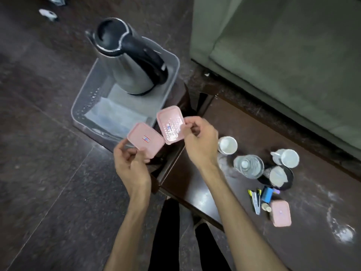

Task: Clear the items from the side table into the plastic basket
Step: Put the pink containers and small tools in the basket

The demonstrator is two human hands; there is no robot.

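Note:
My left hand (131, 163) grips a small pink lidded box (145, 140). A second pink box (170, 127) is pinched in my right hand (199, 142). Both boxes hover at the near right corner of the clear plastic basket (82, 98), which holds a steel kettle with a black handle (129, 61) and a folded white cloth (115, 112). On the dark side table (195, 184) remain a third pink box (281, 213), two white cups (227, 145) (288, 157), a clear glass bottle (248, 166), a black round holder (278, 178), a stapler (255, 201) and a blue item (266, 194).
A green sofa (283, 55) stands behind the side table at the upper right. The basket rests on a dark stool or low table edge beside it. Dark tiled floor (43, 173) surrounds everything, with a white object (47, 14) lying at the far upper left.

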